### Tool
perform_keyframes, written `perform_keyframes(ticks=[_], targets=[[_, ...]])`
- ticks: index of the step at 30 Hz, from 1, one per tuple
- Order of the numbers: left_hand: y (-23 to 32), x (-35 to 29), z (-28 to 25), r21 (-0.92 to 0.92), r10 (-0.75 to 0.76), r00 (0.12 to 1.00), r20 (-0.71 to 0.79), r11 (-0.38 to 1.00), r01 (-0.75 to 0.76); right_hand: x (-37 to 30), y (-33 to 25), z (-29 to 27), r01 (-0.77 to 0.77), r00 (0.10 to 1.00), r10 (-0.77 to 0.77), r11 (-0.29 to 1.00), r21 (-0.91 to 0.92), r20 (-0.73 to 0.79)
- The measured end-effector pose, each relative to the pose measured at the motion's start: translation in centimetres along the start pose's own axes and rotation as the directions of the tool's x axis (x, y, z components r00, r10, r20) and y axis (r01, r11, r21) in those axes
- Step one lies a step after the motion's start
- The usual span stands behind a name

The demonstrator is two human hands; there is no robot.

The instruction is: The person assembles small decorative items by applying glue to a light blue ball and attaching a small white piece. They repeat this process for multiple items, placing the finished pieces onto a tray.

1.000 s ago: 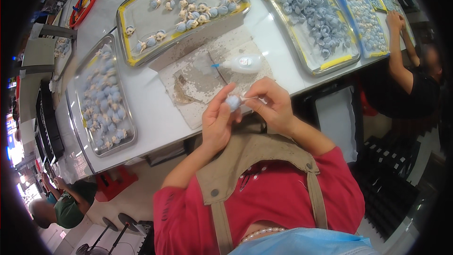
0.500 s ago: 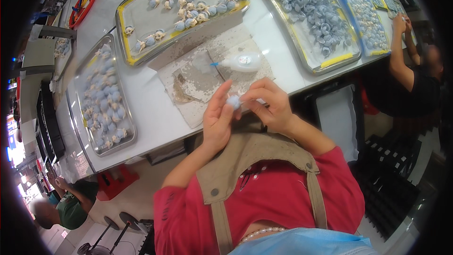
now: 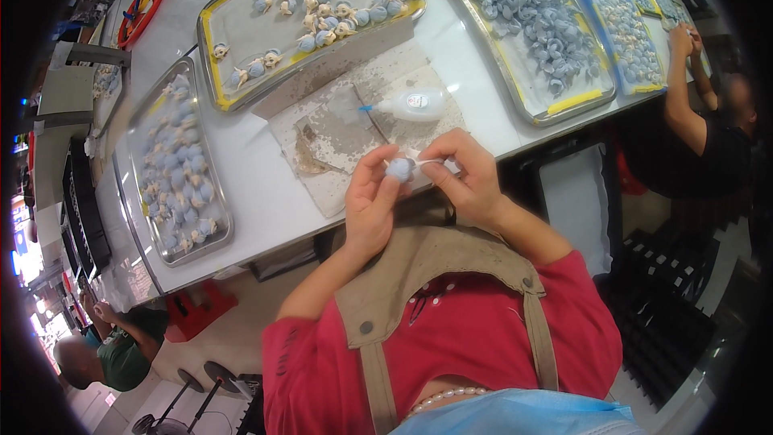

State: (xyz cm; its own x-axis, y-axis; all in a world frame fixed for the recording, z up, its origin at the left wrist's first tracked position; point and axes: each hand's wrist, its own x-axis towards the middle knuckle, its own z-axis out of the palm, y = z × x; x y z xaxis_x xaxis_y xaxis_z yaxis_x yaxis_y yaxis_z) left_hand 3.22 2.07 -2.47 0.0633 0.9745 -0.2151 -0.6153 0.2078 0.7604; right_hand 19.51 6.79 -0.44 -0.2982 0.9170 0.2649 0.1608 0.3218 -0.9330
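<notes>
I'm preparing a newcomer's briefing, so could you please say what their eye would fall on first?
At centre, the left hand holds a small blue piece; the right hand pinches a thin white item. At upper right, a metal tray is heaped with blue-grey pieces.

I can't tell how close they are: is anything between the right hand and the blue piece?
Only a white stick, pinched in the right hand and pointing toward the blue piece in the left hand; nothing else visible.

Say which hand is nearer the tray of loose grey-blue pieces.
Right. The right hand is left of the tray, nearer the person; the left hand lies farther left.
</notes>
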Motion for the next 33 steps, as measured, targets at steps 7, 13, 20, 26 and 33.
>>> perform_keyframes(ticks=[7, 13, 20, 26, 33], targets=[[0.1, 0.0, 0.1, 0.036, 0.019, 1.0, 0.02, 0.999, -0.019, 1.4, 0.4, -1.6, 0.25, 0.965, -0.26, 0.95, -0.186, -0.034], [0.3, -0.2, -0.7, 0.049, 0.058, 0.998, 0.009, 0.997, -0.059, 6.2, 2.3, -4.5, 0.107, 0.92, -0.233, 0.923, -0.371, -0.315], [1.0, -0.3, -2.1, 0.084, 0.142, 0.989, -0.049, 0.987, -0.138, 8.3, 5.1, -7.0, 0.063, 0.925, -0.332, 0.613, -0.788, -0.184], [1.3, -0.5, -2.7, 0.066, 0.177, 0.983, -0.055, 0.983, -0.173, 8.4, 6.7, -7.7, 0.035, 0.926, -0.308, 0.644, -0.764, -0.217], [2.4, -3.0, -3.5, 0.09, 0.114, 0.988, -0.105, 0.99, -0.105, 5.0, 4.2, -4.9, 0.184, 0.922, -0.348, 0.781, -0.597, -0.17]])
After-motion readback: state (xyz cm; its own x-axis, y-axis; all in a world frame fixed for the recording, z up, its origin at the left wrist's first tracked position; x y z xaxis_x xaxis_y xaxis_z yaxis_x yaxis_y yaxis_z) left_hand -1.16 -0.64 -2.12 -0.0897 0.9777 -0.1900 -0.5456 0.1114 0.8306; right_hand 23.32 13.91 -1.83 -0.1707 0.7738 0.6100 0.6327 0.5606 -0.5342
